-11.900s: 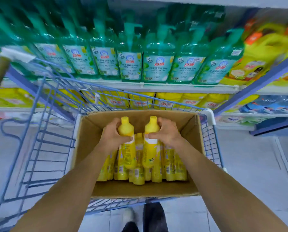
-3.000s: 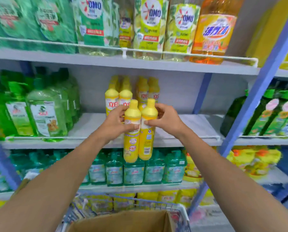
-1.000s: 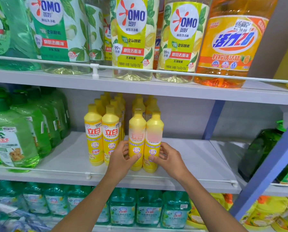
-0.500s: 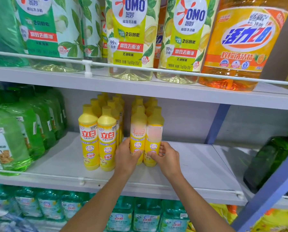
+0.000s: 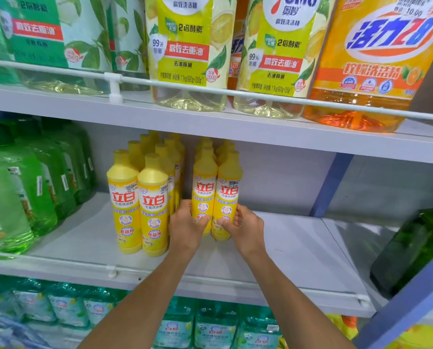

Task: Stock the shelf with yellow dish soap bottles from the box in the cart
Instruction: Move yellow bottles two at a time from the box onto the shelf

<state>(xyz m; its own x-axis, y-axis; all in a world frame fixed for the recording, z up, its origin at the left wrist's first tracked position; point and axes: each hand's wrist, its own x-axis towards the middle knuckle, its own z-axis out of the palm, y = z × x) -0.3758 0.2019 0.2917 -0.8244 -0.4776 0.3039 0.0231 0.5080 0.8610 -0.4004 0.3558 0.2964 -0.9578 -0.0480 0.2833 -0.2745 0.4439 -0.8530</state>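
Observation:
Two yellow dish soap bottles stand upright side by side on the white middle shelf [image 5: 298, 250], labels facing me. My left hand [image 5: 186, 226] grips the lower part of the left bottle [image 5: 203, 187]. My right hand [image 5: 245, 229] grips the lower part of the right bottle [image 5: 229, 190]. Behind them runs a row of more yellow bottles. To their left stand two further rows of yellow bottles [image 5: 137, 197], a little nearer the shelf's front. The box and the cart are out of view.
Green dish soap bottles [image 5: 21, 187] fill the shelf's left end. A dark green bottle [image 5: 411, 248] stands at the right past the blue upright [image 5: 328, 185]. Large detergent jugs [image 5: 361, 61] sit on the shelf above, teal bottles [image 5: 210, 328] below. A white rail [image 5: 109, 269] edges the shelf.
Both hands have turned the two bottles so their red-lettered labels face forward, and pushed them slightly back against the row behind. The camera has moved closer to the shelf.

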